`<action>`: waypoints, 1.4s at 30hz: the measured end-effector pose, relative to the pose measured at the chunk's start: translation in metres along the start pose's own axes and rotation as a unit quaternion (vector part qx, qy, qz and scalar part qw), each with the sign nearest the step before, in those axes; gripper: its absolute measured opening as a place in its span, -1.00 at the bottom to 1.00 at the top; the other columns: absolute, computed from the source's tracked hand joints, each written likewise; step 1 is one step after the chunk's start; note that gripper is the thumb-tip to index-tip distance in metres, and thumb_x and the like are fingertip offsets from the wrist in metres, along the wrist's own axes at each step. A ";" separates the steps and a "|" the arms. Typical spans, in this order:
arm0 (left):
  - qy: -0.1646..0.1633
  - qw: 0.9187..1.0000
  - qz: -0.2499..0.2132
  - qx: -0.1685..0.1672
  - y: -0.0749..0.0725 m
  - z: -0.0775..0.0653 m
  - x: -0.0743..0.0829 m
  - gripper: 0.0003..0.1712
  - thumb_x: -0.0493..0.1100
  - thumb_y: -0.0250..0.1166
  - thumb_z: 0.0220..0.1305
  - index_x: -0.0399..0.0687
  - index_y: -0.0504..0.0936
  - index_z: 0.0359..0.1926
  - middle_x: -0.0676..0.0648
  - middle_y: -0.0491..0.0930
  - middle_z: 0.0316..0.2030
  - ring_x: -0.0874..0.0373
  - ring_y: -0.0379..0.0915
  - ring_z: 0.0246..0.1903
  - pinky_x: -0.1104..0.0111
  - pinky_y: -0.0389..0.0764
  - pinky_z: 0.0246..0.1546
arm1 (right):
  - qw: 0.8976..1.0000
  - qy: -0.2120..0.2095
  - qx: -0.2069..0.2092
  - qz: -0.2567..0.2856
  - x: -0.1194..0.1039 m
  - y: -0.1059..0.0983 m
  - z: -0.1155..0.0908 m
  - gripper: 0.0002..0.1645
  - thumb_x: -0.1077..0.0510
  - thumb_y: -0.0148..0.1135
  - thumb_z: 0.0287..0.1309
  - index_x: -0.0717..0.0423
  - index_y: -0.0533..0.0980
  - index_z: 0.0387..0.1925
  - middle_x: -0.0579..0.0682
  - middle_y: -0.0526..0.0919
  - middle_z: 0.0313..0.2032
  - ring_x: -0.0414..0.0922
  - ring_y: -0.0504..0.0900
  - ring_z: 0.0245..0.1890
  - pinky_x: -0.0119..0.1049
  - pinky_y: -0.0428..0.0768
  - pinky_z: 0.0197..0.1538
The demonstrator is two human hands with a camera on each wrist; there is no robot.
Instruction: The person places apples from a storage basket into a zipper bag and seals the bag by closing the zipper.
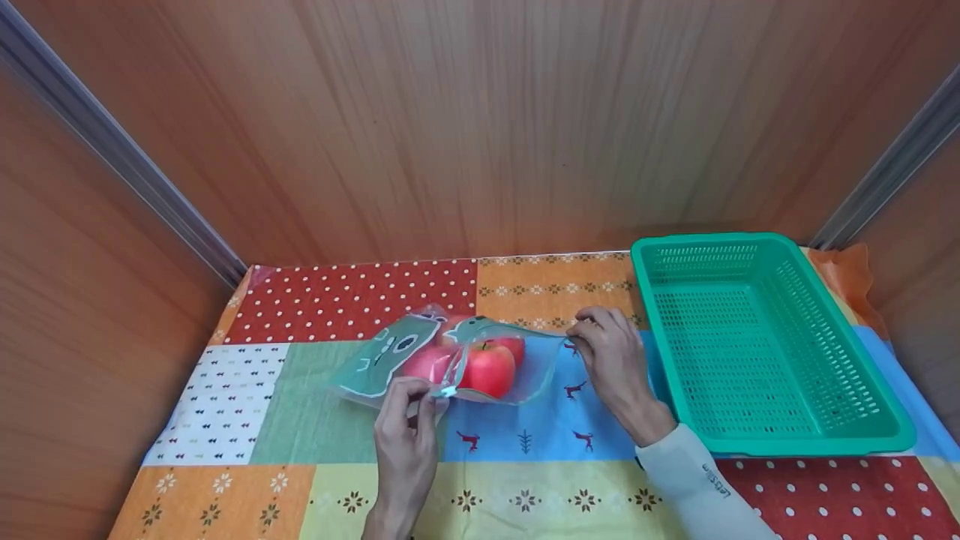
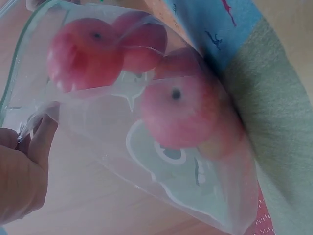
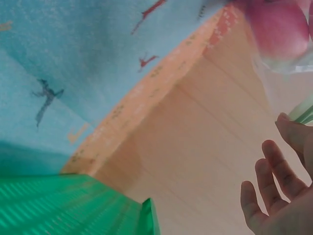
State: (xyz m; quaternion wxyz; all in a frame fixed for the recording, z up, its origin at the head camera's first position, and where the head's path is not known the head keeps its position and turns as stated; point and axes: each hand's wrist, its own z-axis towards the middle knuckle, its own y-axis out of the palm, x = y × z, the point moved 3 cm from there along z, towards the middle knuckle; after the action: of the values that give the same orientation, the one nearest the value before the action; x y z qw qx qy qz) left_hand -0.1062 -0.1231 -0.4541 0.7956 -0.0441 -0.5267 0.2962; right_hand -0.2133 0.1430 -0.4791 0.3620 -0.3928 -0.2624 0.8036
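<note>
A clear zip bag (image 1: 384,354) with a green-and-white animal print lies on the tablecloth with several red apples (image 1: 491,370) in it. My left hand (image 1: 406,446) pinches the near end of the bag's mouth between thumb and fingers, beside a pale slider (image 1: 448,391). At the far right end of the mouth, my right hand (image 1: 613,361) pinches the green rim (image 3: 304,110), its other fingers spread loosely in the right wrist view. The mouth gapes between both hands. Through the film, the left wrist view shows apples (image 2: 85,55) near the mouth and deeper inside.
A green plastic basket (image 1: 814,442) with slotted walls stands to the right, close to my right forearm. Wood-grain panels (image 1: 480,135) rise behind and at both sides. Patchwork cloth (image 1: 375,487) covers the table. Something orange (image 1: 847,281) lies behind the basket's right side.
</note>
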 end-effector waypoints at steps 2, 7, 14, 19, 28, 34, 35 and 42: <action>0.000 1.000 -0.010 0.001 -0.001 0.002 0.001 -0.84 -0.48 0.29 0.40 -0.29 0.54 -0.06 -0.12 0.61 -0.12 0.09 0.64 -0.11 0.51 0.72 -0.20 | 1.000 -0.003 0.008 -0.002 0.000 -0.004 0.000 -0.95 0.29 0.54 0.16 0.11 0.80 -0.33 0.06 0.75 -0.11 0.09 0.64 -0.03 0.13 0.63 0.09; 0.016 0.999 -0.028 0.006 -0.004 0.006 0.003 -0.82 -0.48 0.29 0.40 -0.31 0.53 -0.04 -0.19 0.63 -0.09 0.10 0.66 -0.08 0.51 0.72 -0.17 | 1.000 -0.003 0.016 -0.008 -0.001 -0.013 -0.001 -0.94 0.27 0.55 0.13 0.12 0.80 -0.32 0.04 0.75 -0.13 0.08 0.64 -0.04 0.09 0.64 0.05; 0.040 0.998 -0.042 0.017 -0.008 0.012 0.008 -0.83 -0.51 0.28 0.39 -0.33 0.55 -0.05 -0.15 0.64 -0.15 0.14 0.73 -0.12 0.48 0.73 -0.27 | 1.000 0.011 0.017 0.002 -0.002 -0.025 -0.001 -0.90 0.31 0.58 0.09 0.13 0.80 -0.32 0.06 0.74 -0.13 0.09 0.63 -0.02 0.06 0.68 0.03; 0.055 0.997 -0.047 0.030 -0.010 0.016 0.011 -0.84 -0.51 0.28 0.39 -0.34 0.56 -0.07 -0.16 0.63 -0.19 0.17 0.74 -0.22 0.44 0.71 -0.43 | 0.999 0.004 0.030 0.012 -0.001 -0.035 -0.002 -0.89 0.31 0.58 0.07 0.13 0.80 -0.32 0.06 0.74 -0.14 0.08 0.63 -0.04 0.03 0.71 -0.03; 0.051 0.996 -0.055 0.040 -0.011 0.021 0.019 -0.87 -0.50 0.27 0.41 -0.30 0.58 -0.09 -0.14 0.64 -0.19 0.22 0.66 -0.16 0.41 0.71 -0.43 | 0.999 0.006 0.044 0.006 0.004 -0.053 -0.001 -0.90 0.33 0.57 0.07 0.17 0.79 -0.33 0.12 0.73 -0.10 0.13 0.61 -0.04 0.05 0.70 -0.05; 0.045 0.996 -0.073 0.032 -0.012 0.022 0.023 -0.88 -0.51 0.25 0.42 -0.32 0.56 -0.09 -0.14 0.62 -0.17 0.18 0.71 -0.18 0.37 0.77 -0.37 | 0.998 0.008 0.057 0.008 0.007 -0.064 0.001 -0.88 0.34 0.58 0.06 0.20 0.79 -0.31 0.15 0.74 -0.09 0.16 0.61 -0.03 0.07 0.69 -0.05; 0.046 0.996 -0.076 0.032 -0.012 0.023 0.023 -0.88 -0.51 0.25 0.42 -0.33 0.55 -0.09 -0.14 0.62 -0.17 0.18 0.71 -0.19 0.36 0.77 -0.37 | 0.998 0.008 0.059 0.011 0.007 -0.066 0.001 -0.88 0.34 0.58 0.06 0.20 0.79 -0.31 0.15 0.74 -0.09 0.17 0.62 -0.03 0.08 0.69 -0.07; 0.061 0.993 -0.092 0.035 -0.013 0.025 0.025 -0.89 -0.53 0.24 0.42 -0.35 0.56 -0.10 -0.16 0.64 -0.18 0.18 0.70 -0.21 0.36 0.78 -0.35 | 0.997 0.012 0.070 0.017 0.006 -0.075 0.002 -0.86 0.34 0.58 0.04 0.21 0.80 -0.30 0.15 0.74 -0.08 0.17 0.61 -0.06 0.07 0.68 -0.11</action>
State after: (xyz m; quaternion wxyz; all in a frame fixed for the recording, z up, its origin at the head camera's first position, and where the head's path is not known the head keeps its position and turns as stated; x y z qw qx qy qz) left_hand -0.1160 -0.1265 -0.4176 0.8509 0.0144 -0.4685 0.2372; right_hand -0.1894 0.1920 -0.4276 0.3777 -0.3808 -0.1944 0.8213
